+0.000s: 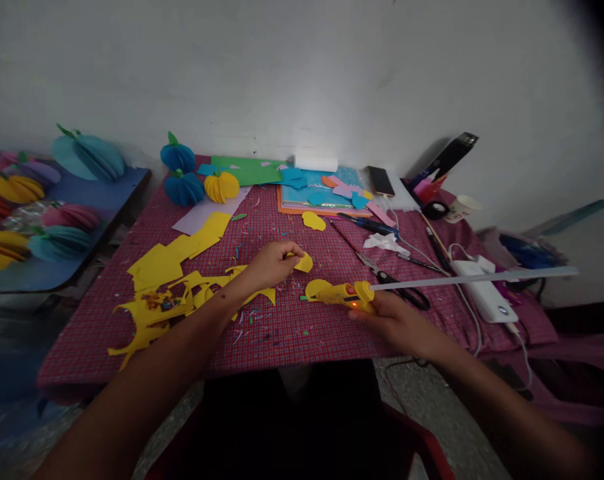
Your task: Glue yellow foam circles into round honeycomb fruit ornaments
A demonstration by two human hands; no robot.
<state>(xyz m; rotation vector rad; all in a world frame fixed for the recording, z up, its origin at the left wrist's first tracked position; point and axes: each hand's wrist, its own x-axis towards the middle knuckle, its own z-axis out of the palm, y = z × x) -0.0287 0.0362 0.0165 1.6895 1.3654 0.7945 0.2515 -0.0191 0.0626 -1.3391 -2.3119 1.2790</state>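
Note:
My left hand [275, 265] is closed on the edge of a small yellow paper piece [305, 263] above the checked cloth. To its right, my right hand [392, 317] is wrapped round a yellow glue gun [349, 295], whose orange light is lit. A long whitish glue stick [472, 279] juts from the back of the gun. The gun's tip lies over another rounded yellow paper piece [314, 289]. Yellow paper offcuts [152, 317] lie beside my left forearm.
Folded paper pumpkins [183, 188] stand at the back left, more on a blue table [117, 200]. Scissors [395, 280], a phone [381, 181], a paper cup [463, 209] and a white power strip [487, 293] with cables are on the right. Coloured sheets [247, 171] lie by the wall.

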